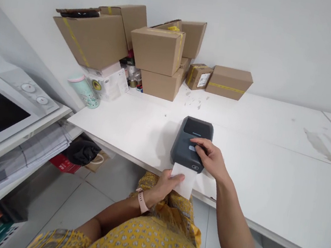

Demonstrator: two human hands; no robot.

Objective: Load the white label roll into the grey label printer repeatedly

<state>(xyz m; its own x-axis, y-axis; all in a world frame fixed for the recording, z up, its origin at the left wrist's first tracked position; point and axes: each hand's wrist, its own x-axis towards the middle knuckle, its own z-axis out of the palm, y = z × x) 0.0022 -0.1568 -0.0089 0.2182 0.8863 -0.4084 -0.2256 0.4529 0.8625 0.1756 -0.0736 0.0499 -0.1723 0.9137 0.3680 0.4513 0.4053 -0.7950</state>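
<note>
A: ok so where's that boxy dark-grey plastic printer (191, 144) sitting?
B: Right by the front edge of the long white table (268, 179), with a blank-looking white paper strip (184, 182) sticking out its front and hanging past that edge.

A: And the hands?
B: Left hand (170, 185) has the strip pinched, thumb on top; can't see the fingers underneath. Right hand (208, 156) isn't gripping anything, just loosely bent fingers on the printer's top, at the small pale rectangular window (192, 148).

A: Anything else around?
B: Yeah, a stack of brown cardboard boxes (157, 51) toward the back left, plus two smaller taped brown boxes (229, 81) side by side along the back edge. Near the left corner there's a mint-green tumbler with a pink lid (85, 91), next to a white printed carton (112, 85).
</note>
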